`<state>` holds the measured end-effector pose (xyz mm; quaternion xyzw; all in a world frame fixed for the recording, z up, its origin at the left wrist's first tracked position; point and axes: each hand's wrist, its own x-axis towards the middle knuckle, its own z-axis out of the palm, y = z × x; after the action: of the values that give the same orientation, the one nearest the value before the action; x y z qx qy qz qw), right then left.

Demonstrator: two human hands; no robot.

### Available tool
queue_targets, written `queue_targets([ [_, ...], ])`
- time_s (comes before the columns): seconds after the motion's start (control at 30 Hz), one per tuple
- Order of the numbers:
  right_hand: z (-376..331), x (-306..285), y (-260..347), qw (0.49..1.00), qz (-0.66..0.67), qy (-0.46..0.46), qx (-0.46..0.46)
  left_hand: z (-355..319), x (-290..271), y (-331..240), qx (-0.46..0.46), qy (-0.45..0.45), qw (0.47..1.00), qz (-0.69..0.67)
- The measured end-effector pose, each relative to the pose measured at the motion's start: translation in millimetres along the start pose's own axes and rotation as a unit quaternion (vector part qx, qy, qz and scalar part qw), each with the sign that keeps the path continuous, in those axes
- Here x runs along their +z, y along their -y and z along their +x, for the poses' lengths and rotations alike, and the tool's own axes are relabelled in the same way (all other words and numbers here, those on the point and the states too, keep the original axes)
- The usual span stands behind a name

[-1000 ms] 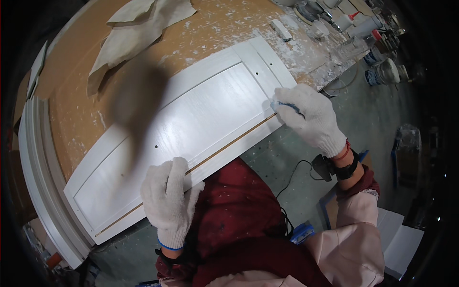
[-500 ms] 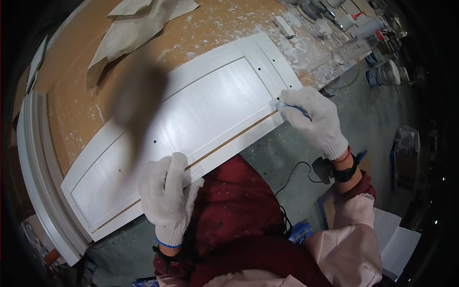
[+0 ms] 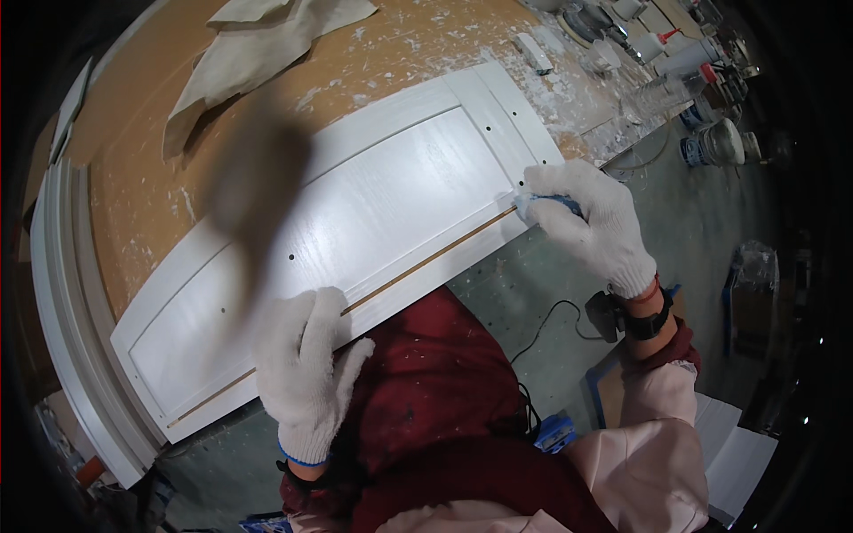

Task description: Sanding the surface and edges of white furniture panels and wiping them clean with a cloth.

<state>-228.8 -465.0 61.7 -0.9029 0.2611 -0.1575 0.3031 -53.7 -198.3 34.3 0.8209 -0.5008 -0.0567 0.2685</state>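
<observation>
From the head camera, a white panelled cabinet door [image 3: 355, 240] lies flat and slantwise on a brown workbench [image 3: 151, 191] speckled with white paint, its near long edge running along the bench's near edge. The left hand [image 3: 302, 373], in a white knit glove, rests flat with fingers together on the door's near rail, close to the door's left end. The right hand [image 3: 591, 222], gloved the same way, is closed around a small blue tool [image 3: 549, 206], probably a sanding pad or scraper though the glove hides most of it, pressed to the door's near right corner where a bare wood groove [image 3: 426, 262] ends. A crumpled cloth [image 3: 249, 44] lies toward the bench's far edge, well apart from the door. Jars and bottles [image 3: 675, 53] crowd the far right corner. A blurred dark shape [image 3: 253, 178] hangs over the door's middle.
</observation>
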Motion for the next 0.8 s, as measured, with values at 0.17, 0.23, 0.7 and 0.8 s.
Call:
queue_targets([
  [0.17, 19, 25, 25, 0.996, -0.035, 0.016, -0.077, -23, -16, 16, -0.073, 0.006, 0.994, 0.076],
  [0.23, 22, 42, 31, 0.992, 0.005, 0.012, -0.124, -34, -25, 24, -0.090, 0.000, 0.991, 0.098],
  [0.7, 30, 44, 55, 0.995, 0.055, 0.081, 0.019, -67, -48, 57, -0.157, -0.047, 0.982, 0.095],
  [0.8, 33, 65, 67, 0.994, 0.028, 0.097, -0.052, -67, -44, 58, -0.133, -0.065, 0.983, 0.113],
])
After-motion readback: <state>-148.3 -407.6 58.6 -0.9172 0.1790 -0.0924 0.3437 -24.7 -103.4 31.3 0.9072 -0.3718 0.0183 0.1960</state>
